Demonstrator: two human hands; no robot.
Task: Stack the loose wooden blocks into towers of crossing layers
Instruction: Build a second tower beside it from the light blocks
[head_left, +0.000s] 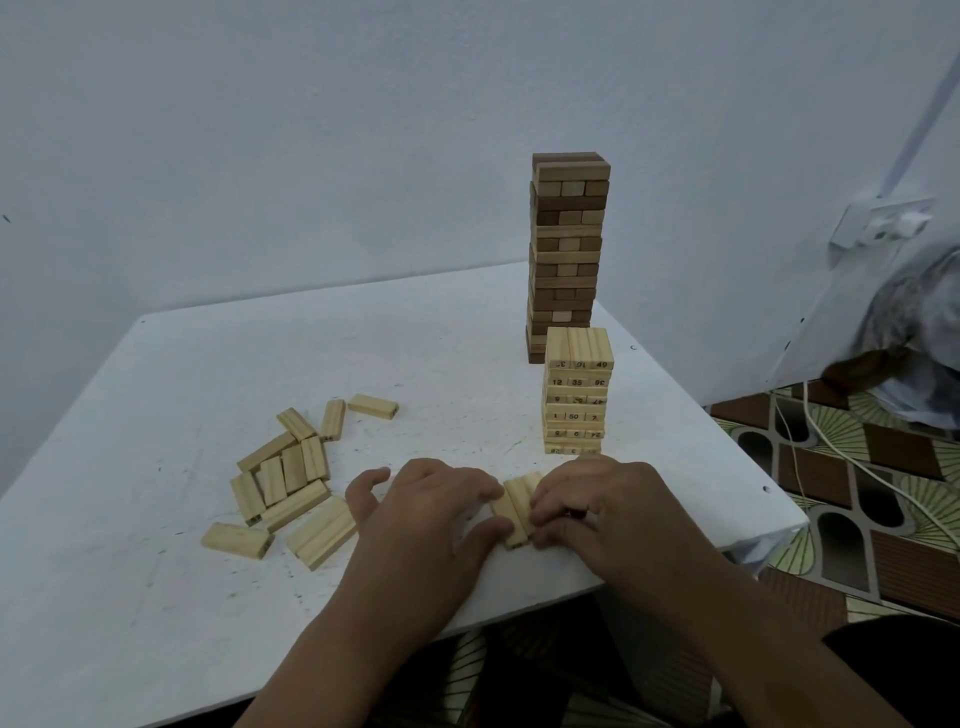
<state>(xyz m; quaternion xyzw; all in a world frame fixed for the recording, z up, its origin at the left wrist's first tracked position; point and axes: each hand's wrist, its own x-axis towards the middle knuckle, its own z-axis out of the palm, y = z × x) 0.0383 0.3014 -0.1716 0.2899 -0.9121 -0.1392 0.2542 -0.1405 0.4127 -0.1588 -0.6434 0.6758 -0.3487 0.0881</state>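
A person's two hands meet over a small row of pale blocks (517, 506) on a white table (156, 597), just in front of the short numbered tower (576, 389). The left hand (423, 512) and right hand (602, 506) press the row from either side, fingers curled against the wood, squaring it up. The blocks' long axis runs away from the person, toward the tower; its top layer appears to run the same way, so they likely need a turn. A loose pile of blocks (291, 483) lies well left of the tower, nearer the left hand. A taller dark tower (566, 249) stands behind.
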